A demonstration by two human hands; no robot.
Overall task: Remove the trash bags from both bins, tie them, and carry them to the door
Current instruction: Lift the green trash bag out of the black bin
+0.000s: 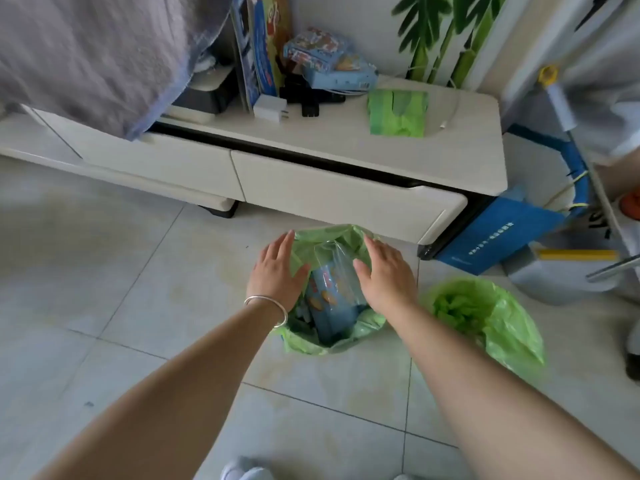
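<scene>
Centrally, the left hand (277,271) and right hand (388,275), fingers straight, rest on the rim of the green trash bag (332,344) (blue packaging inside); a second bag (498,317) sits lower right.

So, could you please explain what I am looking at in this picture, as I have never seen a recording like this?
There is no machine here. A person wears a camera on the head, so the single picture looks forward and down at their own two bare arms. The left hand, with a silver bracelet at the wrist, and the right hand reach with straight fingers over a bin lined with a green trash bag. Neither hand grips anything yet. Inside the bag lies a blue snack box under clear plastic. To the right, on the tiled floor, stands a second green trash bag. Behind is a low white cabinet bearing folded green bags, a white charger and blue packets.
</scene>
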